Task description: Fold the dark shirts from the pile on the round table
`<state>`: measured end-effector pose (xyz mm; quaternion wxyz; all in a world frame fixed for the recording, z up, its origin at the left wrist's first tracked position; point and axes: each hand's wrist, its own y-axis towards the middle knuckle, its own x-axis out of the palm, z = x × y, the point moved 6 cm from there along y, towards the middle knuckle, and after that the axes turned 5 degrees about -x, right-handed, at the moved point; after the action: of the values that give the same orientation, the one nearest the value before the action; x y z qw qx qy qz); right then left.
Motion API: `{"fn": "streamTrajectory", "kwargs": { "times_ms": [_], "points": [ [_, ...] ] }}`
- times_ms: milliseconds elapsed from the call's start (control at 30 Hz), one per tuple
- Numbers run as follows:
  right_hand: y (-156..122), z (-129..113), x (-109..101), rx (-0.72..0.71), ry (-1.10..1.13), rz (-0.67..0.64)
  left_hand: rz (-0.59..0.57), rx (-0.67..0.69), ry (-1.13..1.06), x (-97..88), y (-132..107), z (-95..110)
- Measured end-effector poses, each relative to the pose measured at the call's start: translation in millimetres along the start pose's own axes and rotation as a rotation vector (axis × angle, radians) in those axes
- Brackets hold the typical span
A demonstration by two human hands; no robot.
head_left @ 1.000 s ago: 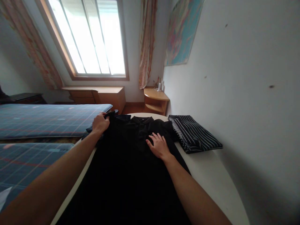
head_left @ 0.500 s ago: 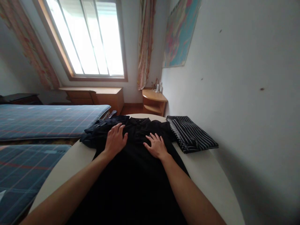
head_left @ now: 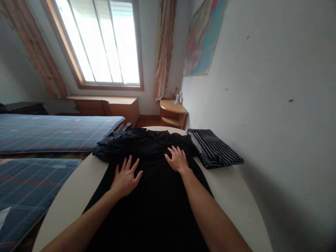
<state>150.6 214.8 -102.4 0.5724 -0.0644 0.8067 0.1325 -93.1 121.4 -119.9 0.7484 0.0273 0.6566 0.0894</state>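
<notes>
A black collared garment, perhaps a polo shirt or dress (head_left: 157, 196), lies spread face up along a round white table (head_left: 233, 199), its collar at the far end. My left hand (head_left: 126, 178) rests on its left part, palm down with fingers spread. On the upper right part lies my right hand (head_left: 177, 158), open, fingers lightly bent. Close to the right sleeve is a folded black-and-white striped cloth (head_left: 216, 148). A dark blue bunched garment (head_left: 105, 145) lies by the left sleeve, partly covered by it.
Two blue plaid mattresses (head_left: 57, 133) stand left of the table. A white wall (head_left: 278, 140) runs close along the right. Beyond the table are a wooden desk (head_left: 123, 101), a corner shelf (head_left: 173, 106) and a window (head_left: 99, 45).
My left hand has slid down the garment toward me and its fingers have spread. My right hand has shifted slightly up and to the right. The cloth near the collar looks smoother.
</notes>
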Motion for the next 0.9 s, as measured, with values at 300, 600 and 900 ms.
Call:
{"fn": "streamTrajectory", "kwargs": {
  "times_ms": [300, 600, 900],
  "points": [
    [-27, -21, 0, -0.070, 0.072, 0.028, -0.004, 0.021, 0.085, 0.0, -36, -12],
    [-39, -41, 10, -0.114, 0.038, -0.041, 0.083, 0.093, 0.123, -24.9, -21, 8],
    [-39, -41, 9, -0.129, 0.057, -0.050, 0.031, 0.349, -0.148, -2.7, 98, 72]
  ]
}}
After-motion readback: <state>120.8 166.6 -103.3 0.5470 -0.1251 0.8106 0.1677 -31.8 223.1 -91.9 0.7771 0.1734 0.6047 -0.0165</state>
